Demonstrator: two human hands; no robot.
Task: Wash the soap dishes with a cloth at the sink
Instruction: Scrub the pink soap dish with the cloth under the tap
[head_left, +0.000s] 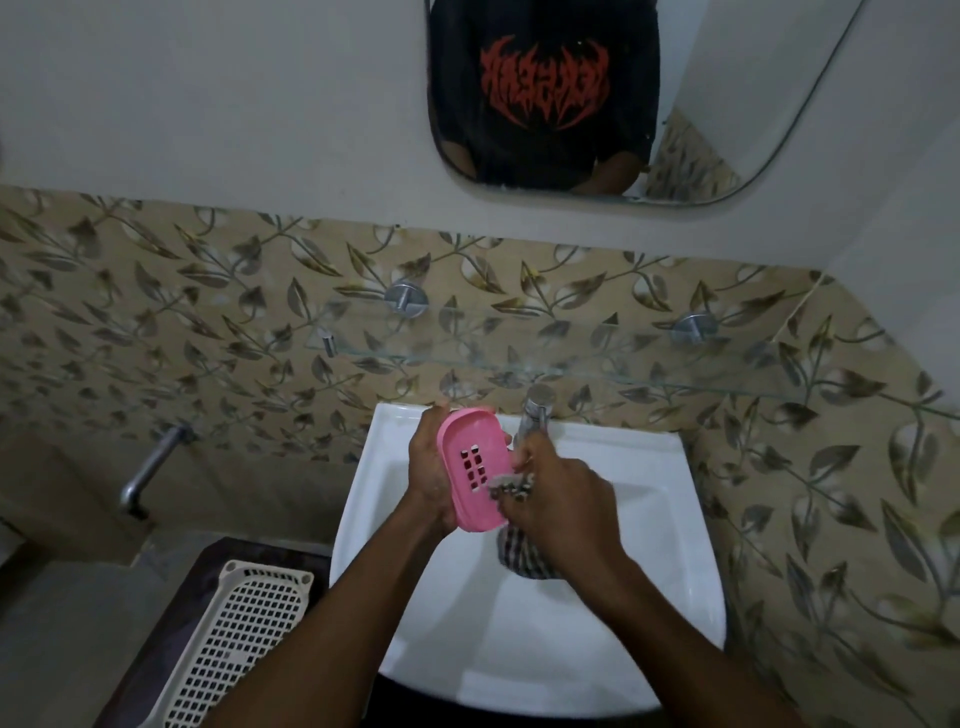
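Gripped by its long edge in the left hand, the pink dish is held tilted over the back of the basin, drain slots facing the camera. Fingers curl round its far rim and the palm backs its near edge. The right hand is closed on a checked cloth, pressing a bunched part against the dish's lower right edge while the rest hangs toward the bowl.

My judgement is that the wash is midway on this dish: cloth and dish are touching, but no suds or running water can be made out, and whether the tap is running I cannot tell. The task speaks of several dishes; only this one shows, so how many remain is unknown. A white slotted tray lies on the dark counter left of the basin, apart from the work.

Room is tight upward and back: the tap stands just behind the right hand, and a glass shelf juts out above it. The bowl below and toward the person is open, the better way to move.
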